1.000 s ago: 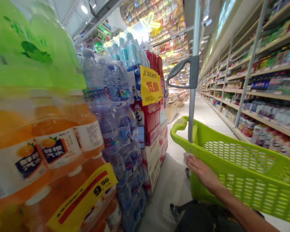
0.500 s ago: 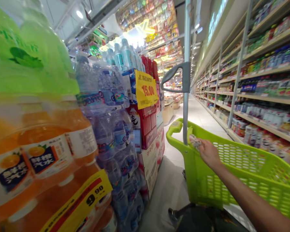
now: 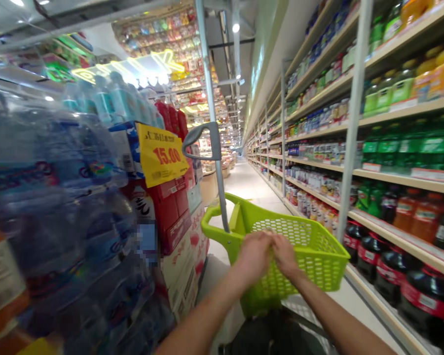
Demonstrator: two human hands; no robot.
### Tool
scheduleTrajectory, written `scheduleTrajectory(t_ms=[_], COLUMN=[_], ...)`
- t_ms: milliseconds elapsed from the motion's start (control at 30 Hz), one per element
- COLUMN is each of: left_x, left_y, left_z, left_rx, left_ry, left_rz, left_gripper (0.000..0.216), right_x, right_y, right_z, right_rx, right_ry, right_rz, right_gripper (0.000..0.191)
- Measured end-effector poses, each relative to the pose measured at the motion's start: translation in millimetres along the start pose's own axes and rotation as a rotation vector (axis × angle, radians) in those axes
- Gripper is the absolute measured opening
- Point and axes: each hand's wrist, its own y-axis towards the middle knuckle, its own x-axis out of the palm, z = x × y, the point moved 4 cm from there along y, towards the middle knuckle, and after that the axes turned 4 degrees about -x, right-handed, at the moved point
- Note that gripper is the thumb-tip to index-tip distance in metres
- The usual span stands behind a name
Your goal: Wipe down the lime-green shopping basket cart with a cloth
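My left hand [image 3: 253,254] and my right hand [image 3: 286,256] meet over the near rim of a lime green shopping basket [image 3: 318,246]. I see only their backs. Both have their fingers curled and touch each other at the knuckles. What lies between the fingers is hidden. The basket's grey pole and handle [image 3: 214,148] rise just left of my left hand. I cannot see the bottom of the basket from here.
Shrink-wrapped packs of water bottles [image 3: 59,197] and red boxes [image 3: 173,207] with a yellow 15.00 price sign [image 3: 162,155] stand close on the left. Shelves of bottled drinks [image 3: 392,172] line the right. The aisle floor [image 3: 244,182] runs ahead beyond the basket.
The view swung right, along the aisle. My right hand, which held a crumpled scrap at the basket rim, moved right along it, and my left hand came into view and joined it.
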Motion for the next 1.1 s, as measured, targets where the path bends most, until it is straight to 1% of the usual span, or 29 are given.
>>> scheduleTrajectory(t_ms=[33,100,133,167,200,233,300,367,400,433,467,500,533,567,633,667,700,733,767,867,900,933,967,1000,1033,1100], left_x=[0,2,5,9,14,17,22,23,23,22,22,22,22,22,23,23,23,24,24,24,25,25,25,25,25,25], left_y=[4,6,5,4,1,-1,-4,-5,-5,-4,-4,-4,-3,-3,-3,-3,-4,-4,-5,-7,-7,-7,-8,-8,-8,-8], left_z=[-8,-32,-44,-54,-62,-67,-72,-70,-68,-67,-65,-65,-64,-64,-65,-65,-66,-66,-67,-65,-63,-61,-59,-56,-53,-47], left_rx=[-0.052,-0.154,-0.171,-0.161,-0.146,-0.137,-0.136,-0.135,-0.13,-0.125,-0.122,-0.122,-0.122,-0.12,-0.111,-0.104,-0.097,-0.09,-0.085,-0.082,-0.086,-0.091,-0.096,-0.101,-0.106,-0.116], left_ry=[0.084,0.301,0.397,0.456,0.493,0.511,0.511,0.498,0.495,0.495,0.499,0.503,0.507,0.51,0.521,0.528,0.535,0.539,0.541,0.53,0.524,0.515,0.503,0.49,0.477,0.456], left_rz=[0.001,-0.014,-0.031,-0.046,-0.063,-0.067,-0.052,-0.036,-0.035,-0.036,-0.039,-0.044,-0.047,-0.049,-0.052,-0.054,-0.054,-0.054,-0.053,-0.032,-0.025,-0.019,-0.017,-0.018,-0.023,-0.043], left_gripper=[0.027,0.038,0.044,0.049,0.053,0.057,0.061,0.063,0.064,0.065,0.065,0.066,0.067,0.067,0.068,0.068,0.067,0.068,0.068,0.068,0.068,0.068,0.068,0.068,0.068,0.068], right_x=[9,25,30,31,29,23,2,-23,-34,-40,-41,-38,-31,-22,-5,0,2,1,-4,-36,-48,-57,-62,-62,-57,-38], right_y=[7,18,19,17,12,4,-16,-32,-35,-36,-33,-27,-19,-10,5,10,11,8,3,-19,-25,-29,-30,-29,-26,-16], right_z=[-17,-46,-52,-51,-43,-27,16,57,70,75,71,58,39,16,-23,-34,-37,-30,-16,46,65,78,85,85,78,49], right_rx=[-0.04,-0.152,-0.186,-0.207,-0.208,-0.19,-0.112,0.024,0.102,0.162,0.193,0.191,0.151,0.075,-0.051,-0.082,-0.08,-0.045,0.012,0.219,0.27,0.302,0.321,0.323,0.307,0.232], right_ry=[0.024,0.142,0.173,0.192,0.183,0.148,0.035,-0.095,-0.152,-0.189,-0.201,-0.188,-0.147,-0.074,0.038,0.071,0.08,0.065,0.032,-0.103,-0.138,-0.16,-0.174,-0.176,-0.165,-0.117], right_rz=[-0.006,-0.017,-0.031,-0.047,-0.071,-0.098,-0.143,-0.132,-0.113,-0.101,-0.102,-0.117,-0.147,-0.174,-0.194,-0.203,-0.212,-0.22,-0.223,-0.175,-0.144,-0.114,-0.088,-0.069,-0.058,-0.063], right_gripper=[0.034,0.037,0.036,0.035,0.034,0.033,0.034,0.036,0.037,0.038,0.04,0.042,0.044,0.047,0.047,0.046,0.043,0.039,0.034,0.018,0.016,0.018,0.023,0.026,0.028,0.028])
